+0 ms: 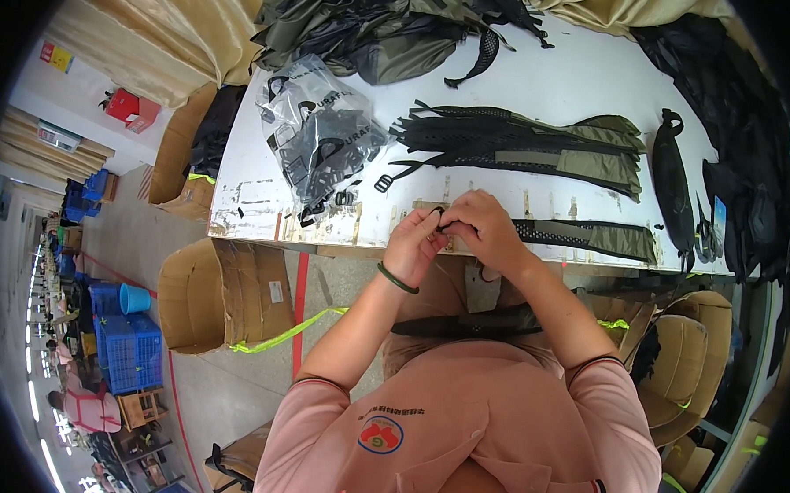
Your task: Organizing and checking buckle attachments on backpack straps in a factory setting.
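Note:
At the table's front edge my two hands meet, fingers pinched together. My left hand (415,240) holds a small black piece (439,211) that looks like a plastic buckle; its shape is partly covered by the fingers. My right hand (486,228) pinches at the same spot, its thumb and index finger close to my left fingertips. From under the right hand an olive and black mesh strap (602,241) runs to the right along the edge. Its narrow end is hidden by the fingers. Farther back lies a stack of similar straps (540,147), one with a black slider buckle (384,183) on its end.
A clear plastic bag (321,129) of black buckles lies left on the white table (580,56). Dark bags or fabric (378,34) are heaped behind. At the right are a long black pouch (675,188), scissors (706,232) and black fabric (735,129). Cardboard boxes (225,296) flank the table.

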A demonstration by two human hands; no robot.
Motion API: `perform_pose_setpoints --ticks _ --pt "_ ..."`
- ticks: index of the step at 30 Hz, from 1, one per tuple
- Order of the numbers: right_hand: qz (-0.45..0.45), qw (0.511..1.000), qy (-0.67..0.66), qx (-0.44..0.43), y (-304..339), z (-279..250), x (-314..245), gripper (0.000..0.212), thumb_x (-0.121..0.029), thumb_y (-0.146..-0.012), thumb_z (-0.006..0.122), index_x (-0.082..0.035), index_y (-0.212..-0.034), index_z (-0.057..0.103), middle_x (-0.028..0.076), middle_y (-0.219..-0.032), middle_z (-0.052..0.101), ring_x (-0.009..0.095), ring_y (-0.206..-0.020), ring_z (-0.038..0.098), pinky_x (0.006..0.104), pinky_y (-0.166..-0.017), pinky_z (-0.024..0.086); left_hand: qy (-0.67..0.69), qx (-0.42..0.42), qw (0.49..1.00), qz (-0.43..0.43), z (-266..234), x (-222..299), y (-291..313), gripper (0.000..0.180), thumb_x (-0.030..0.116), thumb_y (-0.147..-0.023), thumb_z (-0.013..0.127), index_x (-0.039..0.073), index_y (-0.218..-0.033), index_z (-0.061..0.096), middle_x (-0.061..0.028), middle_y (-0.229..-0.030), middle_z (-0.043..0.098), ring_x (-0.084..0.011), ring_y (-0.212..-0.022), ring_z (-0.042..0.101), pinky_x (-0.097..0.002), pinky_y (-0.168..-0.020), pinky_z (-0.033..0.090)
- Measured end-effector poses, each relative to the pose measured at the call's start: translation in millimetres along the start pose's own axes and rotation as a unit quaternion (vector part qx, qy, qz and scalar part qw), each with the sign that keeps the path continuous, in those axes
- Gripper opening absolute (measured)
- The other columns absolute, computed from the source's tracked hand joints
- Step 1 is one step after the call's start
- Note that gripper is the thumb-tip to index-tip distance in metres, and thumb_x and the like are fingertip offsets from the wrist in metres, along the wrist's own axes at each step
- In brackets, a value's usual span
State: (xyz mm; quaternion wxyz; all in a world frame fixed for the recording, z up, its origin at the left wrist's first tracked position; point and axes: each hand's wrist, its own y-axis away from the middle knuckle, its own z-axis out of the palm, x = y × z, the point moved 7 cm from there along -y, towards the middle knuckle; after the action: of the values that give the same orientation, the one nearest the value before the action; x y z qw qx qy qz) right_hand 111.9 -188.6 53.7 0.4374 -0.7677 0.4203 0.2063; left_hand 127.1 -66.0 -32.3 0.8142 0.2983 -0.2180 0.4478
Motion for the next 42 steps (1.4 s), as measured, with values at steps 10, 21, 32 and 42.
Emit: perform_pose_setpoints --ticks 10,21,32,42 --pt "0.306 0.884 -0.352 -0.037 14 19 35 0.019 0.001 -0.078 0.064 -0.001 -0.092 0.053 0.0 -0.075 0.053 0.006 -0.066 0.05 0.0213 -0.059 0.043 -0.167 0.033 0.977 0.127 10 19 -2 0.003 0.006 -0.09 0.058 0.005 -0.089 0.055 -0.005 -0.082 0.064 -0.0079 -0.067 0.058 -0.0198 -0.06 0.048" --pt "0.363 0.841 -0.4 0.03 24 24 46 0.027 -0.001 -0.073 0.07 -0.003 -0.089 0.049 0.002 -0.069 0.052 0.008 -0.064 0.051 0.0203 -0.056 0.04 -0.306 -0.035 0.928 0.211 18 22 11 0.013 -0.004 -0.086 0.06 0.001 -0.096 0.055 -0.0049 -0.089 0.062 -0.0113 -0.081 0.059 -0.0229 -0.073 0.048" --pt "0.388 0.783 -0.48 0.077 24 11 31 0.021 -0.011 -0.082 0.067 -0.001 -0.095 0.053 0.001 -0.074 0.054 0.008 -0.065 0.054 0.0224 -0.055 0.045 -0.311 -0.11 0.908 0.259 31 21 14 0.031 -0.013 -0.076 0.065 0.003 -0.1 0.056 -0.0053 -0.098 0.056 -0.0133 -0.093 0.057 -0.0253 -0.08 0.049" --pt "0.324 0.899 -0.278 -0.101 18 16 46 0.017 -0.017 -0.087 0.059 -0.001 -0.086 0.061 0.001 -0.076 0.059 0.007 -0.065 0.052 0.022 -0.057 0.043 -0.468 -0.152 0.833 0.254 38 17 21 0.021 -0.007 -0.079 0.063 0.004 -0.095 0.057 -0.0043 -0.091 0.055 -0.0138 -0.077 0.054 -0.0243 -0.068 0.045"
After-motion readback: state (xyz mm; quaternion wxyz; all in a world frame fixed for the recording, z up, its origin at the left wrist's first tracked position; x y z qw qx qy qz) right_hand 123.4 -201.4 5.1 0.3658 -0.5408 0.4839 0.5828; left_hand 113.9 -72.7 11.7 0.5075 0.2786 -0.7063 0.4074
